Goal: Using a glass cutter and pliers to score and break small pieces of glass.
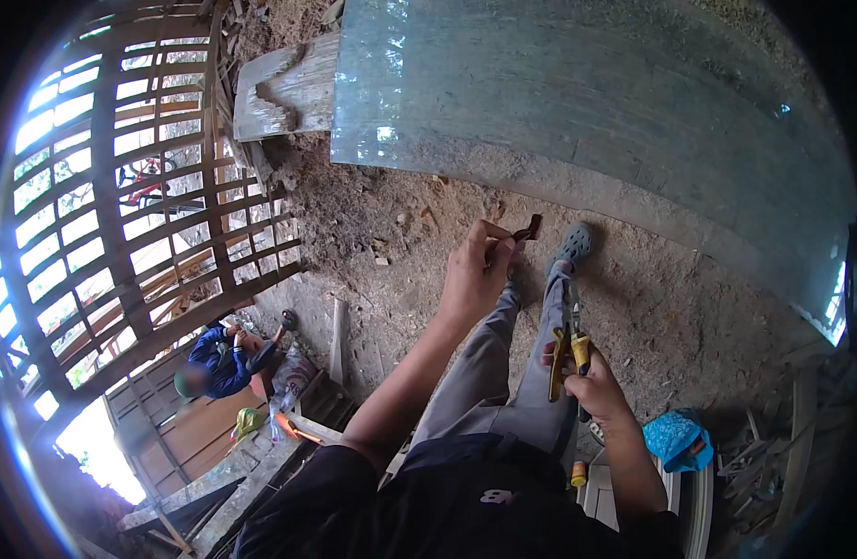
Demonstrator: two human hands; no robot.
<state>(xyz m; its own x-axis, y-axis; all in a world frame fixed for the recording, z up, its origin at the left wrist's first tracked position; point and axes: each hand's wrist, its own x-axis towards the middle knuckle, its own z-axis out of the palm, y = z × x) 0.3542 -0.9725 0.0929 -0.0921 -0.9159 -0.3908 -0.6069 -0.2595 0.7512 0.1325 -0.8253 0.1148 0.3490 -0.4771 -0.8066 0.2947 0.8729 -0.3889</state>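
Out in front of my body, my left hand [475,278] pinches a small, dark reddish-brown strip [535,226] between thumb and fingertips. What the strip is made of, I cannot tell. My right hand [596,389] is wrapped round a pair of pliers [579,348] with yellow handles. Their handles are spread somewhat, and the metal jaws point away from me, over my trouser leg. Between the strip and the jaws there is a gap. Beneath the strip lies ground strewn with sawdust, and my grey clog [572,246] is just to its right.
A large glass-like sheet [559,121] spans the far side, beside a weathered wooden board [298,88]. Slatted wooden lattice [102,168] stands at left. Near it sits another person [225,359] in blue. At lower right are a blue patterned cap [675,438] and scrap wood.
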